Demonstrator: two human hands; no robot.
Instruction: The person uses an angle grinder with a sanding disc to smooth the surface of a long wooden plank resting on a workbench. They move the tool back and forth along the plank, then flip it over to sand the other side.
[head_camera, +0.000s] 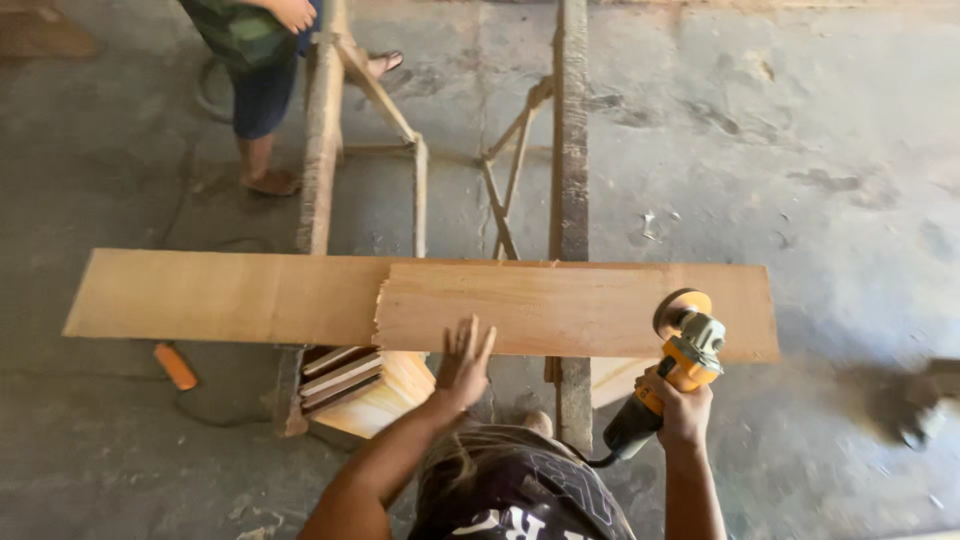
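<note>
1. Sander (672, 365), a yellow and grey handheld power tool with a round disc at its head, sits at the near right edge of the upper board (570, 305); the disc rests on or just above the wood, and I cannot tell which.
2. Right hand (682, 408) has its grip clamped around the sander's dark rear handle, fingers wrapped tight, with a black cord leaving the tool toward the person's body.
3. Left hand (463, 362) lies flat with its grip apart, fingers spread, pressing on the near edge of the upper board close to the middle.
4. That upper board is a lighter, shorter piece with a ragged left end, lying on top of a long board (220, 295) that runs left to right across the view.
5. Both boards rest across two wooden trestles (571, 150) that serve as the worktop, their rails running away from the person.
6. Short offcuts of wood (345, 375) are stacked under the boards near the left trestle.
7. An orange cylinder-shaped object (175, 366) lies on the concrete floor (800, 150) to the left.
8. Another person (262, 70) in dark shorts stands at the far side, by the left trestle, well apart from the hands.
</note>
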